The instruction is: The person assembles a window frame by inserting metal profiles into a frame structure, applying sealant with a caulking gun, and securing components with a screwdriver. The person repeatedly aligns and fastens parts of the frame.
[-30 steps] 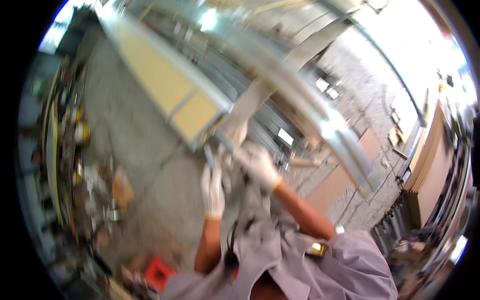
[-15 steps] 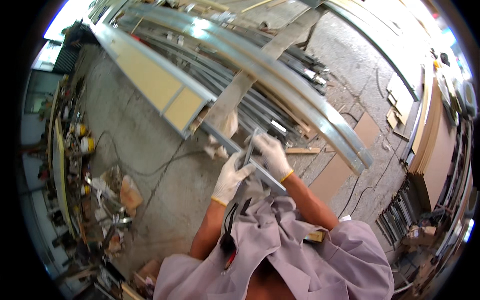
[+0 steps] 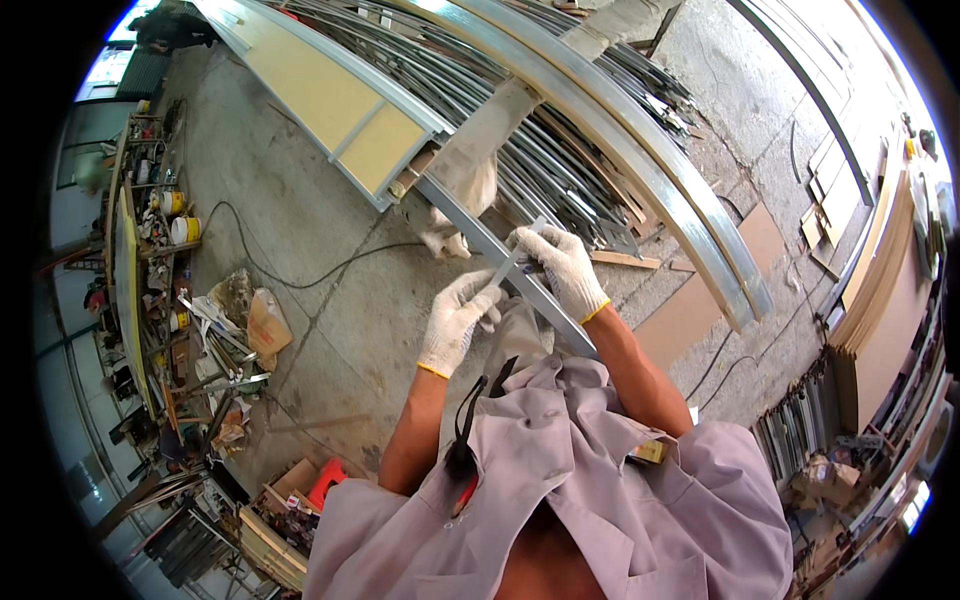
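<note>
My left hand (image 3: 460,315), in a white knit glove with a yellow cuff, is closed in a pinch on the lower end of a short, flat, pale grey strip (image 3: 510,264). My right hand (image 3: 562,272), gloved alike, has its fingers closed round the strip's upper end. The strip lies crosswise over a long grey metal bar (image 3: 550,306). That bar slants from the bench beam (image 3: 484,132) down toward my lap, with my hands on either side of it. Whether the strip touches the bar, I cannot tell.
Long metal profiles (image 3: 440,85) lie bundled beyond the beam. Two shiny curved-looking rails (image 3: 660,160) cross over them. A framed yellow panel (image 3: 318,92) is at the far left. Scraps (image 3: 235,320) and a black cable (image 3: 262,272) lie on the floor. Brown boards (image 3: 870,310) stand right.
The view has shifted, so more of the bar shows. My left hand has come away from the bar's side to the strip's lower end. The strip now leans further right.
</note>
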Demonstrator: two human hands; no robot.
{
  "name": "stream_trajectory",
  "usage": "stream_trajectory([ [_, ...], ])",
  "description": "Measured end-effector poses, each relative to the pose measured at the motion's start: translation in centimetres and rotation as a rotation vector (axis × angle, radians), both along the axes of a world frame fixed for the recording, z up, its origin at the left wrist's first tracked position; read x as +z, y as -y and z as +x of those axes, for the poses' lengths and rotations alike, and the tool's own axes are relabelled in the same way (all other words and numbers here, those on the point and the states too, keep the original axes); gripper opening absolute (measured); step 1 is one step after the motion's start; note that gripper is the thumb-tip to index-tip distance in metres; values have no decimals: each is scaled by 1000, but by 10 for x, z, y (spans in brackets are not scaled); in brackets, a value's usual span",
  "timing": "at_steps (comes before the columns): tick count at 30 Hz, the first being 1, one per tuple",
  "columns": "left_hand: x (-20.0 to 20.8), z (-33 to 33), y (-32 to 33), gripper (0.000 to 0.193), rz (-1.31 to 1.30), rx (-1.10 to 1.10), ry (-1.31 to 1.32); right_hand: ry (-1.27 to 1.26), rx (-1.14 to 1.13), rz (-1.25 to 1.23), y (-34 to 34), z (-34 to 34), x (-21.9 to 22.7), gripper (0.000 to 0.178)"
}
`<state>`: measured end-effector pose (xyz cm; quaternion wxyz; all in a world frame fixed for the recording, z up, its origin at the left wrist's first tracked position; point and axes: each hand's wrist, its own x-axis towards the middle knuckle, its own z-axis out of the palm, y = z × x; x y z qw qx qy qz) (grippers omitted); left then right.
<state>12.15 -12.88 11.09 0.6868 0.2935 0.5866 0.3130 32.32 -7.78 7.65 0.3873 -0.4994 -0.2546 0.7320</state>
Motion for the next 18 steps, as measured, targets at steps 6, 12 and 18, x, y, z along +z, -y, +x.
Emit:
stream_trajectory([
  [6,-32,-1,6,32,28,446,313,-117,-147,-69,-4,8,-2,30],
  [12,-40,20,-1,29,-18,587,632,-136,-171,-98,-2,10,0,29],
  [18,-50,33,-16,24,-22,603,788,-223,-190,-139,3,4,-5,24],
])
